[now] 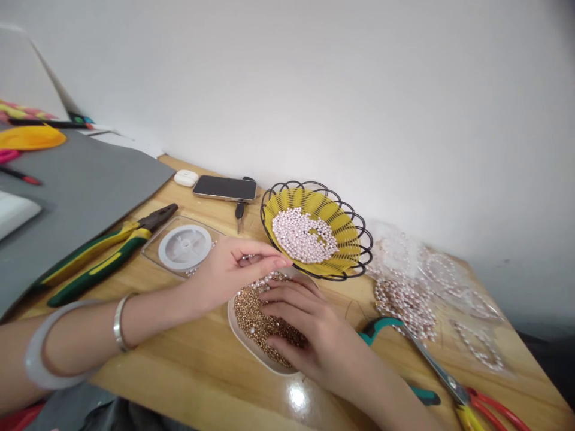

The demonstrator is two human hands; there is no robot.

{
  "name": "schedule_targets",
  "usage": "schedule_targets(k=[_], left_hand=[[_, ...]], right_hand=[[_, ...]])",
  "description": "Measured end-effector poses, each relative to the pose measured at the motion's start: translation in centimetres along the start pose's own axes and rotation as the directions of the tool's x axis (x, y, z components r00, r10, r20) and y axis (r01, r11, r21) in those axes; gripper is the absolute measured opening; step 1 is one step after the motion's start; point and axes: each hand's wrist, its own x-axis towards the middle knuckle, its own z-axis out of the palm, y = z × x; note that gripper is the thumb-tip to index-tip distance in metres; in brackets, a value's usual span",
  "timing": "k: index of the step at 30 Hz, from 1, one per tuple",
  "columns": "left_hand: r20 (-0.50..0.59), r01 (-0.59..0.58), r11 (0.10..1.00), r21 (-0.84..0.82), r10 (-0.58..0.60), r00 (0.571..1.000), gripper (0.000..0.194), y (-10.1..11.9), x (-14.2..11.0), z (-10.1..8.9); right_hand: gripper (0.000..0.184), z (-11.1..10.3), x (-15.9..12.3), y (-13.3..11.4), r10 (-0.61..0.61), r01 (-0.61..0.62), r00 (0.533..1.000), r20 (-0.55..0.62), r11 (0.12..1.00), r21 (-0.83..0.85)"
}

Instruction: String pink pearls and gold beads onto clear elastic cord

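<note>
My left hand (242,263) is closed in a pinch, thumb against forefinger, above the far left rim of a white bowl (265,363). A few pale beads of what looks like a strand (247,257) show between its fingers; the rest is hidden. Gold beads (254,314) fill the bowl, with a few pale ones among them. My right hand (309,323) lies over the bowl, fingers apart and touching the gold beads; its fingertips are partly hidden. Just beyond both hands stands a yellow basket (345,239) with a black looped rim, holding pinkish pearl beads (300,233).
Left of the hands lie a spool (185,246) on a clear box and green-yellow pliers (108,257). A phone (226,188) and white earbud case (185,178) are behind. Beaded strands (404,305), clear bags (442,275) and scissors (435,362) lie at the right.
</note>
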Motion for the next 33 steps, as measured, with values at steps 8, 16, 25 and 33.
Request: schedule_targets(k=[8, 16, 25, 33], left_hand=[[-0.017, 0.014, 0.999, -0.031, -0.014, 1.000, 0.021, -0.3, 0.0, 0.1], [-0.039, -0.005, 0.987, -0.158, -0.001, 0.999, 0.015, -0.4, -0.2, -0.1], [-0.038, -0.014, 0.986, -0.169, 0.008, 0.999, 0.019, -0.4, -0.3, -0.2], [-0.030, 0.022, 0.987, -0.156, -0.027, 0.999, 0.023, -0.2, -0.2, -0.2]], right_hand=[[0.012, 0.2, 0.3, -0.3, 0.069, -0.066, 0.993, -0.098, 0.997, 0.039], [0.011, 2.6, 4.1, -0.8, 0.143, -0.177, 0.966, -0.215, 0.973, -0.149], [0.018, 3.1, 4.3, -0.9, 0.222, -0.259, 0.952, -0.212, 0.952, -0.163], [0.022, 3.0, 4.4, -1.1, 0.190, -0.221, 0.956, -0.225, 0.968, -0.119]])
